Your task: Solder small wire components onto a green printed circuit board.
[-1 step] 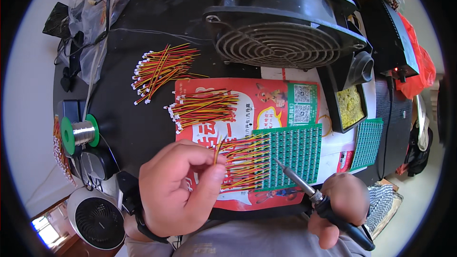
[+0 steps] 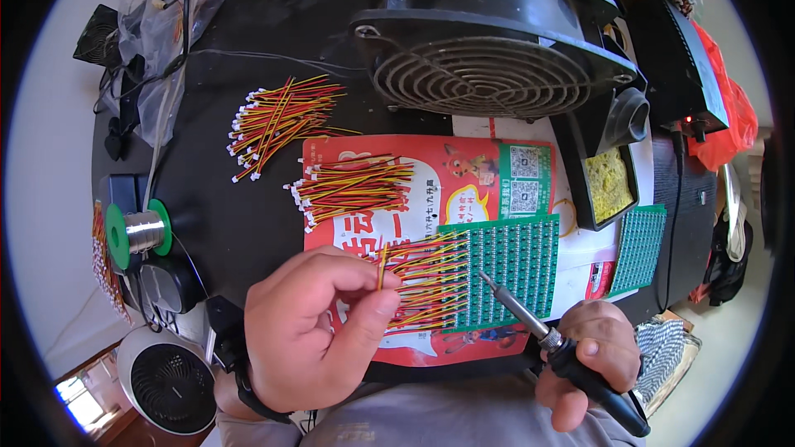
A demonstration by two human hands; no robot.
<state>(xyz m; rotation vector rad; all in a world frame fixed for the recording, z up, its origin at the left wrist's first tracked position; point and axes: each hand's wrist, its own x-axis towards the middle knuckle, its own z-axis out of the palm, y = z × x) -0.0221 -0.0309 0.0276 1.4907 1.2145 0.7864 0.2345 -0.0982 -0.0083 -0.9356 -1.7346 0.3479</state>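
Note:
My left hand pinches a thin wire lead between thumb and forefinger, held upright over the left part of the work. In my right hand is a soldering iron, its tip pointing up and left above a green circuit board panel. A row of red, yellow and black wires runs along the panel's left edge, their far-left ends hidden behind my left hand. Beyond it, a bundle of wires with white connectors lies on a red printed sheet.
Another wire pile lies on the black table. A big black fan stands at the back. To the right are an iron stand with a yellow sponge and a second green panel. A solder spool stands left.
My left hand has shifted slightly right, and the wire in it stands a little more upright. My right hand's fingers have moved slightly around the soldering iron, whose tip has hardly moved.

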